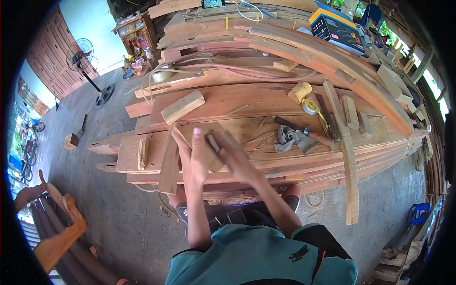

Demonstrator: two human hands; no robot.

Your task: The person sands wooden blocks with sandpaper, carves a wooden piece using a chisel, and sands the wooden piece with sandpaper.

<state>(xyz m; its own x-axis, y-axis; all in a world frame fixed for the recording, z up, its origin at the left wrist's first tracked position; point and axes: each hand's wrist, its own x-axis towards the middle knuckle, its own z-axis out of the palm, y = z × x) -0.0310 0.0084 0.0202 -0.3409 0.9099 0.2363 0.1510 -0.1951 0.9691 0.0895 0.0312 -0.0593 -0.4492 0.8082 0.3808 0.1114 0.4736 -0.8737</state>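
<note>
My left hand [192, 159] lies along the left side of a wooden block [213, 161], its thumb and fingers stretched out. Motion smears my right hand [235, 159], which is over the block's right side with fingers bent. Something small with a dark edge shows at its fingertips, too blurred to name. Under my left wrist a narrow board [168, 171] juts over the front edge of the stacked planks [266, 164]. Beyond my hands lies a short squared wood offcut [183, 107].
To the right lie a hammer [320, 137], grey rag [289, 138], yellow tape measure [311, 107] and wooden mallet head [299, 92]. A long wood strip [349, 175] overhangs the front. A curved beam [332, 71] crosses behind. A standing fan [90, 78] is at far left.
</note>
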